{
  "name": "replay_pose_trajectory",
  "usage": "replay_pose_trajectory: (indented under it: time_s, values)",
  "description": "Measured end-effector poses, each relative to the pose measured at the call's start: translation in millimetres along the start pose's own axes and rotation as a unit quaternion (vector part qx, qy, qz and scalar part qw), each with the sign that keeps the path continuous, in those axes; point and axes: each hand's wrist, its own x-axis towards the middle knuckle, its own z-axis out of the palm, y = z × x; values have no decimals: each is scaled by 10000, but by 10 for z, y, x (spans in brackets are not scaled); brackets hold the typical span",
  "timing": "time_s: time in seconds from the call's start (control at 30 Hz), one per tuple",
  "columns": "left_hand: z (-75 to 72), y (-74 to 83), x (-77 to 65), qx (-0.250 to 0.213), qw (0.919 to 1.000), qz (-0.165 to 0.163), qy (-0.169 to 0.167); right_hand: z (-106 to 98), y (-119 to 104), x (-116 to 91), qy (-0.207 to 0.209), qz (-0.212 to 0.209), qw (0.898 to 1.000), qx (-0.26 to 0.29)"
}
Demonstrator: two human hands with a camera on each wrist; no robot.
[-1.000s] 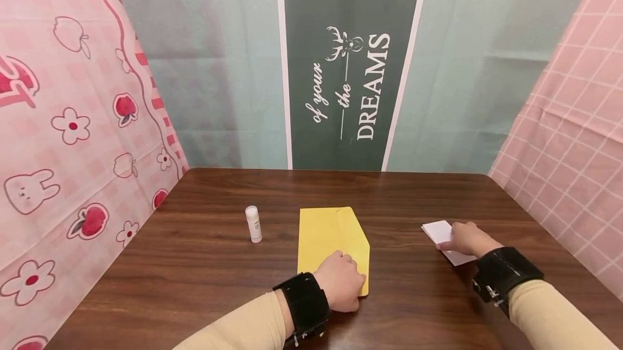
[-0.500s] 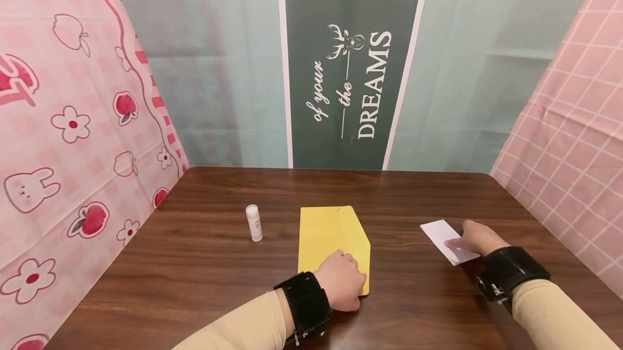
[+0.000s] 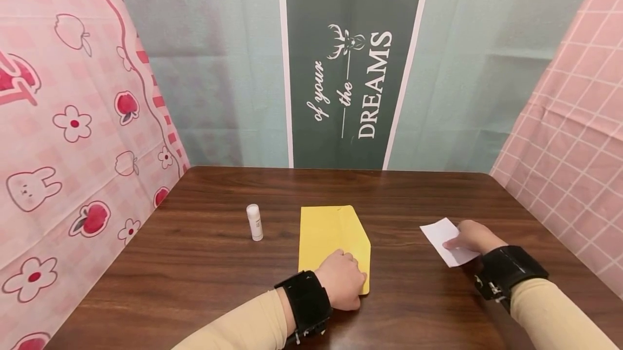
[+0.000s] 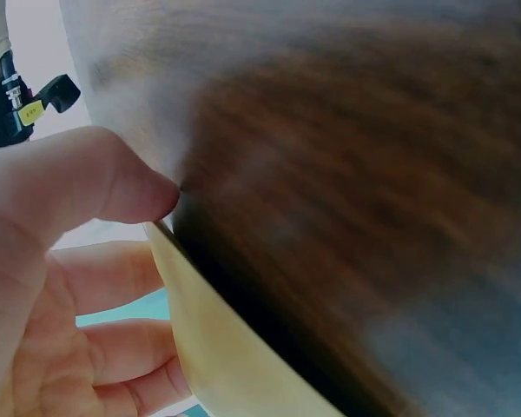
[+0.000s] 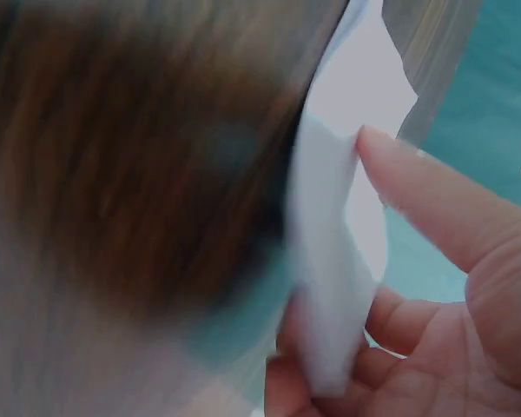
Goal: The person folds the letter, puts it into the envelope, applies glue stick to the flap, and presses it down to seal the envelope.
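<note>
A yellow envelope point(image 3: 321, 231) with an angled flap on its right side lies flat at the middle of the table. Over its near edge, my left hand point(image 3: 340, 281) has curled fingers. In the left wrist view, the thumb and fingers grip the edge of the envelope point(image 4: 208, 347). On the right, a small piece of white paper point(image 3: 440, 236) is held by my right hand point(image 3: 479, 237). The right wrist view shows that thumb on one face of the bent paper point(image 5: 334, 200), with the fingers behind it.
A white glue stick point(image 3: 254, 223) is on the brown wooden table point(image 3: 214, 263), left of the envelope. Fabric with pink prints hangs on the left. A green curtain with lettering point(image 3: 375, 85) closes off the back.
My right hand has shifted its grip towards the right end of the white paper, with more of the sheet showing and its angle slightly changed. The left hand and envelope stay put.
</note>
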Motion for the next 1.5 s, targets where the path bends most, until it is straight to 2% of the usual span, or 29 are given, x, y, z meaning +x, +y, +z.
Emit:
replay_pose_trajectory:
  time_s: [0.17,0.3,0.5,0.53,0.63,0.7,0.8,0.9,1.0,1.17,1.27,1.5]
  values:
    - [0,-7,3,-14,10000,14,-59,93,-63,45,324,-664,9965,380]
    - [3,-2,6,36,10000,45,-1,165,-158,47,153,-947,9875,1252]
    - [6,-2,21,92,9999,68,26,231,-453,42,-624,-1145,9527,2746]
    - [6,-6,23,86,9999,71,9,244,-518,47,-766,-1153,9463,2920]
    - [7,-16,36,22,9999,74,-85,290,-715,67,-994,-1126,9376,3136]
    - [5,-21,45,-35,9999,76,-146,332,-827,83,-1012,-1094,9418,3013]
    - [2,-20,53,-69,9998,84,-186,386,-970,92,-894,-893,9546,2696]
    - [3,-15,53,-37,9998,84,-156,422,-1077,98,-634,-790,9667,2349]
    - [3,-16,49,-30,9999,86,-143,462,-1160,114,-303,-876,9728,2124]
    - [1,-21,49,-43,9998,96,-138,494,-1271,148,235,-1240,9717,1998]
    - [3,-20,51,-48,9998,108,-131,502,-1331,156,373,-1389,9698,1971]
    - [-5,-12,30,30,10000,71,-6,538,-1452,178,91,-1568,9707,1818]
